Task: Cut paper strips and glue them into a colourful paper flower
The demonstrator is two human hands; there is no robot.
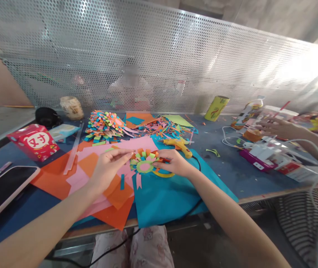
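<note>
A layered paper flower (pixel 144 166) with a pink and green centre and blue, orange and green petals is held between my two hands, above the sheets on the table. My left hand (pixel 110 163) pinches its left edge with thumb and forefinger. On the other side, my right hand (pixel 172 162) grips the right edge, its fingers closed. Under the right hand shows a yellow loop (pixel 163 174), perhaps a scissors handle; the rest is hidden. Just behind lies a yellow glue gun (pixel 179 144) on the blue paper (pixel 170 201). Small pink strips (pixel 138 181) lie near the flower.
Finished fringed flowers (pixel 104 124) and paper scraps (pixel 166 126) sit at the back. Orange sheets (pixel 55 171), a red snack bag (pixel 36 143) and a phone (pixel 6 191) are left. Another person's hand (pixel 276 126), a yellow can (pixel 216 108) and boxes (pixel 259 158) are right.
</note>
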